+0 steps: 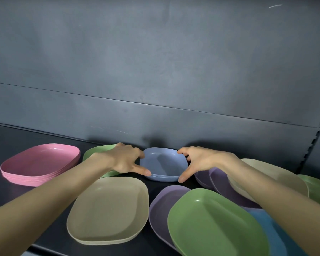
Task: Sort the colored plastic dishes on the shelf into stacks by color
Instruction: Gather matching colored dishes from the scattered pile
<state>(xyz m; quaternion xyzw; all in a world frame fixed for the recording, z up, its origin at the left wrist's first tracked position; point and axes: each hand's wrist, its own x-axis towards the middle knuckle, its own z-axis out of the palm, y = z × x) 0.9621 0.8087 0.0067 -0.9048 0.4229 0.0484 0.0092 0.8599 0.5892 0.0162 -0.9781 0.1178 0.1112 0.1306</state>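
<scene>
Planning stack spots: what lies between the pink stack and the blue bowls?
Head view: a green dish, partly hidden by the left hand gripping the blue bowls.

Pink dishes (39, 161): four are counted, in one stack. Green dishes (211, 218): three are counted, lying apart. Beige dishes (107, 209): three are counted, two of them stacked. Purple dishes (161, 206): three are counted. Blue-grey bowls (164, 163): two are counted, nested. Teal dish (264, 224): one is counted, partly covered.

Smooth, faintly glossy plastic dishes (164, 163) sit on a matt, seemingly painted-metal shelf (17, 137).
</scene>
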